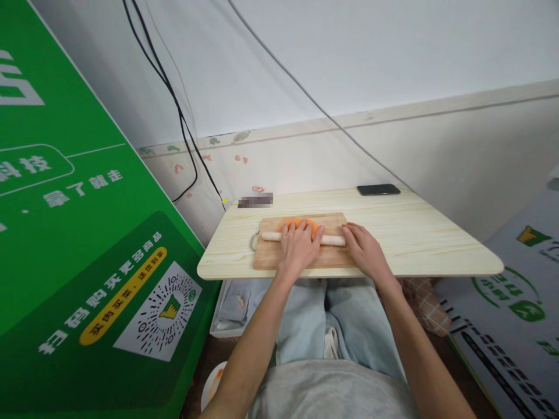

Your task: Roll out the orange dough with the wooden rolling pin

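Rolling pin of plain pale wood (333, 240) lies across a rectangular brown wooden board (268, 257), with a bright orange lump (314, 226) just along its far side. Left hand (299, 244) is palm-down over the pin, fairly flat, fingers stretched onto the orange stuff. Right hand (365, 249) is at the pin's right end, fingers loosely bent, but honestly can't tell if they're wrapped around it.

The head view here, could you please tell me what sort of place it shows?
Possibly a shop corner: a large green advertising panel with a QR code stands beside a pale table against a wall.
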{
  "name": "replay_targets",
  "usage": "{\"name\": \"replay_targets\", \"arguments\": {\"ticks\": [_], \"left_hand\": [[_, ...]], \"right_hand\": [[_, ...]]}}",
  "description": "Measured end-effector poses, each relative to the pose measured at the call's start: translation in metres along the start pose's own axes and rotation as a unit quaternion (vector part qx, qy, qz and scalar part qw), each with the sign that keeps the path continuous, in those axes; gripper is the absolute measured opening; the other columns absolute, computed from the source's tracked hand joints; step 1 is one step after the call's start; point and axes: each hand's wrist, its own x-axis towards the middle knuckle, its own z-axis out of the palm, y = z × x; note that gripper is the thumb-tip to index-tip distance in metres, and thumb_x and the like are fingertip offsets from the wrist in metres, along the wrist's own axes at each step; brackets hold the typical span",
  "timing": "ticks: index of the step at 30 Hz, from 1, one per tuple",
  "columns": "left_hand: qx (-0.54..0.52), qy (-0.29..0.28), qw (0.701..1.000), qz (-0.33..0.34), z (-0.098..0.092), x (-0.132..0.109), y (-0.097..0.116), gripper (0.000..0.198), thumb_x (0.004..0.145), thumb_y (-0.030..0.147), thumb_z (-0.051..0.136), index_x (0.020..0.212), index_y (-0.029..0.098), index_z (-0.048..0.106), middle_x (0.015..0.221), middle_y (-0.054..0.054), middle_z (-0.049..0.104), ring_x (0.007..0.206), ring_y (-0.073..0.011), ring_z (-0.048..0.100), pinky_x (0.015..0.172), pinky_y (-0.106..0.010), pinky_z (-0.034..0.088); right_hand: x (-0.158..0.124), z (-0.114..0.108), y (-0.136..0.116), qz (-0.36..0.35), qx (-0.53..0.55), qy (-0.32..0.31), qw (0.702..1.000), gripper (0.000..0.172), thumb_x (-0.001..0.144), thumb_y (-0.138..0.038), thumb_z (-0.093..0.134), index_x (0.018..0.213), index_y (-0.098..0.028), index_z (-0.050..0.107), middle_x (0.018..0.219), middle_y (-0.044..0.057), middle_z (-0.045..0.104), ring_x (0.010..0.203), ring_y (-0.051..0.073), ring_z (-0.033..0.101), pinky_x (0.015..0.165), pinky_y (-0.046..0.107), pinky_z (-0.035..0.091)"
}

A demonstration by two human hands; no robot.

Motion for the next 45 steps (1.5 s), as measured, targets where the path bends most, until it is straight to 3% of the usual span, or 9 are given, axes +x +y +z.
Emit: {"name": "replay_targets", "arguments": {"ticks": [6, 12, 16, 20, 23, 31, 34, 41, 45], "left_hand": [[-0.002, 0.010, 1.000, 0.006, -0.005, -0.024, 0.000, 0.052, 0.121, 0.052, 0.037, 0.126, 0.026, 0.083, 0.145, -0.009, 0.079, 0.137, -0.0318, 0.068, 0.132, -0.054, 0.038], [-0.006, 0.031, 0.999, 0.014, -0.004, -0.050, -0.003, 0.053, 0.121, 0.051, 0.036, 0.144, 0.027, 0.077, 0.158, -0.009, 0.072, 0.146, -0.0322, 0.063, 0.139, -0.056, 0.031], [-0.002, 0.020, 1.000, 0.015, -0.002, -0.028, -0.004, 0.053, 0.121, 0.051, 0.036, 0.146, 0.026, 0.076, 0.163, -0.008, 0.068, 0.153, -0.0334, 0.057, 0.139, -0.056, 0.031], [-0.008, -0.019, 1.000, -0.005, -0.002, 0.005, -0.001, 0.058, 0.122, 0.054, 0.030, 0.131, 0.027, 0.080, 0.148, -0.008, 0.077, 0.142, -0.0327, 0.064, 0.129, -0.054, 0.041], [-0.008, -0.036, 0.999, -0.015, -0.003, 0.014, 0.001, 0.061, 0.122, 0.057, 0.029, 0.125, 0.026, 0.081, 0.142, -0.008, 0.080, 0.138, -0.0334, 0.066, 0.124, -0.053, 0.044], [-0.009, 0.016, 1.000, 0.000, -0.004, -0.040, -0.003, 0.051, 0.122, 0.051, 0.036, 0.131, 0.027, 0.081, 0.153, -0.008, 0.075, 0.145, -0.0317, 0.064, 0.134, -0.054, 0.034], [-0.010, 0.022, 1.000, 0.001, -0.004, -0.046, -0.004, 0.050, 0.121, 0.050, 0.037, 0.137, 0.028, 0.079, 0.158, -0.007, 0.072, 0.150, -0.0318, 0.060, 0.138, -0.056, 0.030], [-0.018, -0.028, 0.999, -0.010, -0.002, 0.004, -0.003, 0.056, 0.122, 0.053, 0.030, 0.130, 0.029, 0.081, 0.147, -0.007, 0.078, 0.144, -0.0322, 0.064, 0.128, -0.056, 0.043], [-0.014, -0.062, 0.998, -0.012, 0.004, 0.035, -0.007, 0.060, 0.120, 0.059, 0.030, 0.137, 0.031, 0.080, 0.153, -0.010, 0.075, 0.155, -0.0364, 0.056, 0.129, -0.061, 0.042]], "right_hand": [[0.000, 0.000, 0.002, -0.002, 0.000, 0.002, 1.000, 0.068, 0.113, -0.073, 0.037, 0.128, -0.023, 0.081, 0.146, 0.019, 0.077, 0.141, 0.037, 0.069, 0.128, 0.059, 0.049], [0.001, 0.001, 0.004, -0.005, -0.001, 0.004, 1.000, 0.071, 0.112, -0.075, 0.036, 0.126, -0.023, 0.082, 0.145, 0.020, 0.077, 0.141, 0.038, 0.069, 0.128, 0.060, 0.049], [0.001, 0.002, 0.004, -0.005, 0.001, 0.005, 1.000, 0.071, 0.112, -0.075, 0.037, 0.126, -0.022, 0.082, 0.144, 0.021, 0.077, 0.142, 0.037, 0.069, 0.129, 0.059, 0.049], [0.001, 0.001, 0.004, 0.000, 0.000, 0.004, 1.000, 0.069, 0.112, -0.074, 0.038, 0.126, -0.023, 0.082, 0.144, 0.019, 0.078, 0.141, 0.037, 0.069, 0.129, 0.060, 0.049], [0.001, 0.000, 0.004, -0.002, 0.001, 0.001, 1.000, 0.068, 0.112, -0.073, 0.038, 0.126, -0.023, 0.082, 0.146, 0.019, 0.077, 0.141, 0.037, 0.069, 0.129, 0.060, 0.049], [0.000, 0.001, 0.004, 0.001, -0.004, 0.002, 1.000, 0.068, 0.112, -0.074, 0.038, 0.125, -0.023, 0.082, 0.146, 0.020, 0.077, 0.142, 0.038, 0.069, 0.128, 0.061, 0.050], [0.000, 0.001, 0.003, -0.001, -0.005, 0.001, 1.000, 0.070, 0.112, -0.074, 0.037, 0.126, -0.023, 0.082, 0.147, 0.020, 0.076, 0.142, 0.039, 0.069, 0.128, 0.061, 0.049], [0.001, 0.000, 0.002, 0.000, -0.002, 0.002, 1.000, 0.067, 0.112, -0.072, 0.038, 0.124, -0.023, 0.083, 0.144, 0.019, 0.078, 0.141, 0.038, 0.069, 0.128, 0.060, 0.050], [0.001, 0.000, 0.004, -0.007, -0.002, 0.006, 1.000, 0.068, 0.112, -0.073, 0.038, 0.123, -0.023, 0.083, 0.145, 0.019, 0.077, 0.140, 0.038, 0.070, 0.127, 0.060, 0.051]]}}
